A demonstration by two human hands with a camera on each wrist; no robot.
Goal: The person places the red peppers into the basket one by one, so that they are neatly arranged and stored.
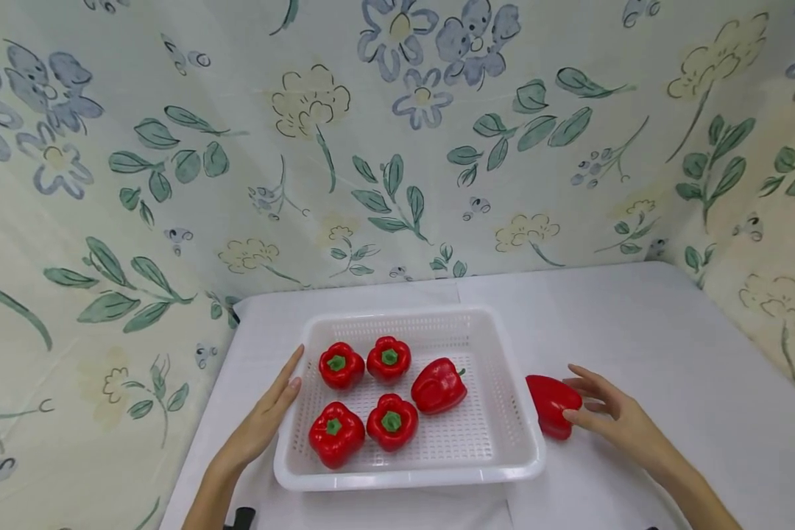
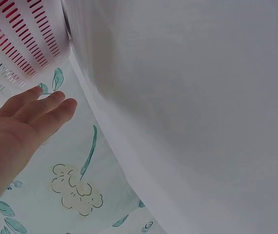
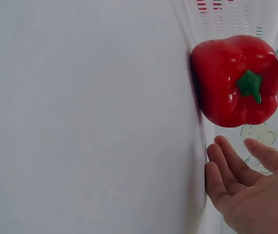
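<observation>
A white perforated plastic basket (image 1: 411, 482) stands on the white-covered table with several red bell peppers (image 1: 341, 366) in it, most of them stem up and one lying on its side (image 1: 439, 386). My left hand (image 1: 261, 419) lies along the basket's left wall with straight fingers; the left wrist view shows this hand (image 2: 27, 122) beside the slotted wall (image 2: 27, 39). Outside the basket, close to its right wall, one more red bell pepper (image 1: 551, 405) lies on its side. Around it my right hand (image 1: 626, 427) is spread, its fingers (image 3: 227, 165) loosely bent and apart from the pepper (image 3: 227, 83).
White cloth covers the table (image 1: 609, 324), which extends to the right of the basket. A floral curtain (image 1: 397, 169) hangs behind and along both sides. A small black object (image 1: 243, 517) shows at the lower edge, near the left forearm.
</observation>
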